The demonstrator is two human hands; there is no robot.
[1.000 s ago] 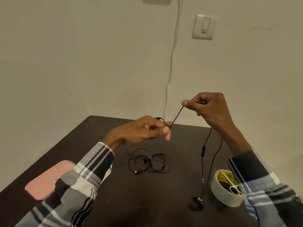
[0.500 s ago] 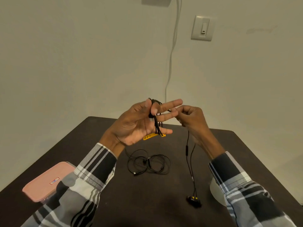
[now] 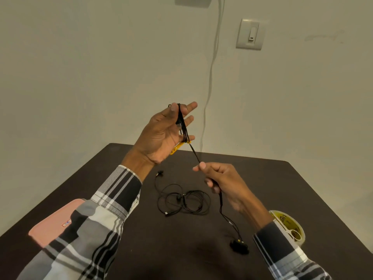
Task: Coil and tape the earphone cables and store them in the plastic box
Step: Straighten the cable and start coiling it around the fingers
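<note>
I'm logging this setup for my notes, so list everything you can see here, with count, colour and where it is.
Earphone cable being coiled: one, black, wound round the left fingers, tail running down through the right hand to the table.
Earbuds: black with yellow marks, at that cable's end, on the table.
Second earphone cable: one, black, loose tangle, table centre.
Tape roll: one, pale, table's right edge.
Scissors: one pair, pale handles, lying in the roll.
Plastic box: one, pink, table's left.
Table: one, dark brown.
Wall switch: one, white.
Left hand: raised, fingers spread.
Right hand: pinching the cable.

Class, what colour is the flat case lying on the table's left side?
Pink, with a small label; the case shows in the head view.
</note>
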